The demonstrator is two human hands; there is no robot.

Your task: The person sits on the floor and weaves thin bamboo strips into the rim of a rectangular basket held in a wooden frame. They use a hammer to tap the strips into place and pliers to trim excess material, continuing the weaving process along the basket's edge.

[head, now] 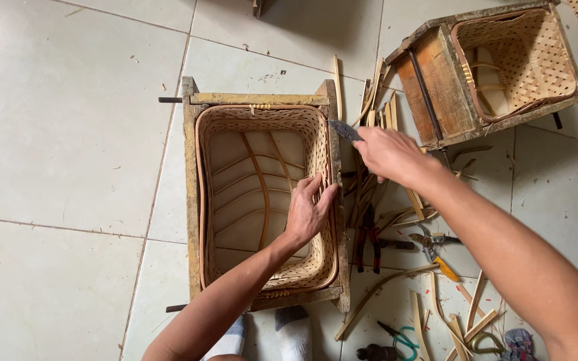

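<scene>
A woven bamboo basket (235, 120) sits inside a rectangular wooden frame (189, 194) on the tiled floor. My left hand (308, 210) presses against the inside of the basket's right wall, fingers spread upward near the rim. My right hand (389, 154) is just right of the frame and grips a knife with a dark blade (344, 130). The blade tip points at the frame's upper right edge.
A second wooden frame with a woven basket (503, 67) lies tilted at the upper right. Bamboo strips (382, 107), red-handled pliers (368, 241), shears (429, 244) and green-handled pliers (403, 337) are scattered on the floor at right. Feet in grey socks (289, 331) show at the bottom.
</scene>
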